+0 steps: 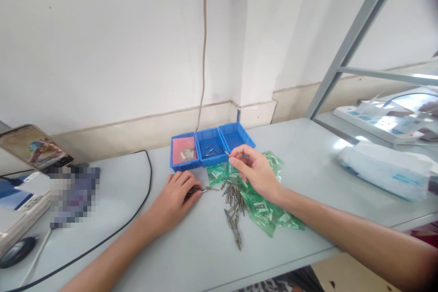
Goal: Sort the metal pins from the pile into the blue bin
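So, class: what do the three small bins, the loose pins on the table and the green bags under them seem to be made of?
Blue bins: probably moulded plastic, uniform saturated colour, slightly glossy walls. Pins: seemingly metal, grey-brown with dull glints; the right hand pinches one, the left hand holds a bunch. Green bags: thin translucent plastic film, crinkled and shiny.

Pale grey table [308, 146] against white wall [102, 32], grey metal frame [356, 32] right.

Bright, even daylight, source apparently upper right. Glare washes out white plastic-wrapped packages [383, 169] and glossy shelf surface [386, 121] at right. Shadows soft, faint under forearms. Wide-angle bending at edges. Pixelated block [73, 196] at left. Slight overall softness.
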{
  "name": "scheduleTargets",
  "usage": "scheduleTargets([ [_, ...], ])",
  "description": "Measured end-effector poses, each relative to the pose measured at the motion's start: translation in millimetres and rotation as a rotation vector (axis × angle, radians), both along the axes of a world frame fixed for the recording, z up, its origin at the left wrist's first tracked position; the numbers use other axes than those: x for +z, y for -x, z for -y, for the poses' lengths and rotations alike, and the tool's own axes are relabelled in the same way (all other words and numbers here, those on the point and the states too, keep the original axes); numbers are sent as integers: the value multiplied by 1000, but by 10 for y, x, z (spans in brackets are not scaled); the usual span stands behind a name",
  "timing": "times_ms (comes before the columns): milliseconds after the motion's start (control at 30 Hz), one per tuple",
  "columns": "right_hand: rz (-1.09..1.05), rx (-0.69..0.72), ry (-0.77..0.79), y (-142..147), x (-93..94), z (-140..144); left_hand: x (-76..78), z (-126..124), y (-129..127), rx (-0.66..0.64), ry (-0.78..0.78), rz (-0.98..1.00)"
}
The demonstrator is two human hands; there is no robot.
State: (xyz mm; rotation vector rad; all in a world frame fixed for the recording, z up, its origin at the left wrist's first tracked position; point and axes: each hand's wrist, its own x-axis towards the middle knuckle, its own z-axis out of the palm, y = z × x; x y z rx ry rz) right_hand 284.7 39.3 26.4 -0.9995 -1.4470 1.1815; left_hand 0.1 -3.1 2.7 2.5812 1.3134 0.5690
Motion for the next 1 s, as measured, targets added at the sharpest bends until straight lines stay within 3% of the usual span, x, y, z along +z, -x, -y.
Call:
scheduleTargets([
  [1000,-35,43,22,12,-76,-21,4,13,-11,-4,-10,1],
])
